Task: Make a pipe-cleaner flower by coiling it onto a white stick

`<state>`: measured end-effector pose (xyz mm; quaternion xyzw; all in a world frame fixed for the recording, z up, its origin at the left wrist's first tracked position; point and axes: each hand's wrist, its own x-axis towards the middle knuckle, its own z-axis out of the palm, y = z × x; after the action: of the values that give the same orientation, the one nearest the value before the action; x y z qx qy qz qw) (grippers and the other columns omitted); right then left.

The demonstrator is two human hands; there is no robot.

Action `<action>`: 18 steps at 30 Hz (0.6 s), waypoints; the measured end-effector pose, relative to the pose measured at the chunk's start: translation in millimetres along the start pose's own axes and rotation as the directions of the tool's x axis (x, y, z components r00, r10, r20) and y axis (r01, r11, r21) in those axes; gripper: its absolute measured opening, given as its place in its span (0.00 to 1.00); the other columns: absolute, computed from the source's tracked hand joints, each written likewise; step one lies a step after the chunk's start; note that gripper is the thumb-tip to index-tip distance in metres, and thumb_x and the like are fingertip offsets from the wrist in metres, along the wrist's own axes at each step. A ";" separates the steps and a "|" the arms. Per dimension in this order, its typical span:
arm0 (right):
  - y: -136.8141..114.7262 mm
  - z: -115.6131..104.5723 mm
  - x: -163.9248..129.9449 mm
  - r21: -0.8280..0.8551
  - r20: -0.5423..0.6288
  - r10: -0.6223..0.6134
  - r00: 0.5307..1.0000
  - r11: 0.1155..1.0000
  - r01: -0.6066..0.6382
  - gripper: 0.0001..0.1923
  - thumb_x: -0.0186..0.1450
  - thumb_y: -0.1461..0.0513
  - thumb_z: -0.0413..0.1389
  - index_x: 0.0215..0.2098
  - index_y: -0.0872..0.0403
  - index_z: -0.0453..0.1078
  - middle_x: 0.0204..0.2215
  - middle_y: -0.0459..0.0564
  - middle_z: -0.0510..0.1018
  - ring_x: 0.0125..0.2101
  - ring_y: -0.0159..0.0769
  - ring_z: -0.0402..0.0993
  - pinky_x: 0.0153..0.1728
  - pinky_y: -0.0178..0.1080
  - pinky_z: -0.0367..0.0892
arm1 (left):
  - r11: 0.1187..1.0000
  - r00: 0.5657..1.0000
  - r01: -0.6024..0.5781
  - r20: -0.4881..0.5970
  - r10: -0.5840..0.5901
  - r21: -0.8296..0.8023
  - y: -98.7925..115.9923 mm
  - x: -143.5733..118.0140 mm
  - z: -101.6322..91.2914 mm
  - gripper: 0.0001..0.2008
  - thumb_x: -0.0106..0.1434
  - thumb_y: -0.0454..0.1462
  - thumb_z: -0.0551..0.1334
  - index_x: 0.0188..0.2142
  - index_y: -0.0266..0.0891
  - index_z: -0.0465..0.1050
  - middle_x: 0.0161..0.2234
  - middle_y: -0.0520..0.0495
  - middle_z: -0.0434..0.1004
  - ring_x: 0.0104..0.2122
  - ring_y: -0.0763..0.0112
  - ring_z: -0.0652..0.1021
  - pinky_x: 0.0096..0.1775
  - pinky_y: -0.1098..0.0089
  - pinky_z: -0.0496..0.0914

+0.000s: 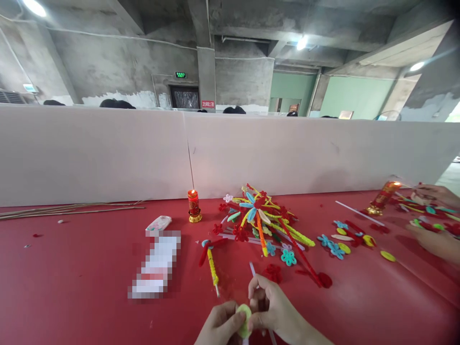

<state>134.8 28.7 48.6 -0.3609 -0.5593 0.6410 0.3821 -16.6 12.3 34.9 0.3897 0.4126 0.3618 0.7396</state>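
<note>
Yellow-green fuzzy loop [245, 320] pinched flat between both hands.

Red table [72, 287] strewn with pipe-cleaner pieces [266, 220]

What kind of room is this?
Probably a craft workshop in a bare concrete building. A long red table holds a pile of fuzzy wire flowers, white dividers split the work spots, and another person's hands work alongside.
</note>
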 end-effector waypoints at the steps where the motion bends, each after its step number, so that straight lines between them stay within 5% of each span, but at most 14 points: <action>1: -1.5 -0.2 -1.0 -0.034 -0.002 -0.014 1.000 0.999 0.014 0.23 0.43 0.58 0.67 0.27 0.53 0.58 0.18 0.36 0.66 0.16 0.22 0.58 0.17 0.27 0.58 | 1.000 1.000 0.001 -0.002 -0.001 0.006 2.5 -1.2 1.1 0.25 0.39 0.55 0.66 0.18 0.37 0.63 0.12 0.60 0.55 0.12 0.86 0.54 0.16 0.75 0.44; 9: -12.2 -3.8 -0.8 -0.285 -0.066 -0.131 0.989 0.953 0.107 0.11 0.54 0.59 0.59 0.27 0.54 0.60 0.21 0.40 0.66 0.22 0.27 0.62 0.24 0.29 0.59 | 0.981 0.990 -0.116 -0.067 0.128 0.158 8.3 -2.7 1.1 0.24 0.44 0.55 0.64 0.22 0.35 0.64 0.15 0.58 0.62 0.10 0.86 0.57 0.14 0.77 0.46; 15: -9.4 -14.5 2.3 -0.607 -0.040 -0.349 0.936 0.753 0.255 0.04 0.60 0.61 0.54 0.31 0.55 0.65 0.24 0.43 0.72 0.25 0.29 0.68 0.26 0.29 0.63 | 0.946 0.976 -0.117 -0.140 0.165 0.302 4.7 -4.3 5.9 0.26 0.44 0.58 0.60 0.19 0.37 0.61 0.15 0.55 0.65 0.09 0.84 0.60 0.13 0.78 0.50; 18: -7.1 -20.4 6.3 -0.676 -0.067 -0.403 0.913 0.691 0.256 0.03 0.61 0.62 0.52 0.31 0.55 0.65 0.23 0.43 0.72 0.24 0.28 0.69 0.25 0.29 0.64 | 0.899 0.933 -0.137 -0.250 0.258 0.416 -3.6 -5.3 5.4 0.26 0.48 0.59 0.57 0.24 0.37 0.64 0.16 0.56 0.63 0.09 0.82 0.61 0.13 0.77 0.53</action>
<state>150.7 43.9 53.1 -0.4299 -0.7594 0.2833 0.3978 -13.2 4.7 35.4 0.5109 0.5414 0.4002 0.5346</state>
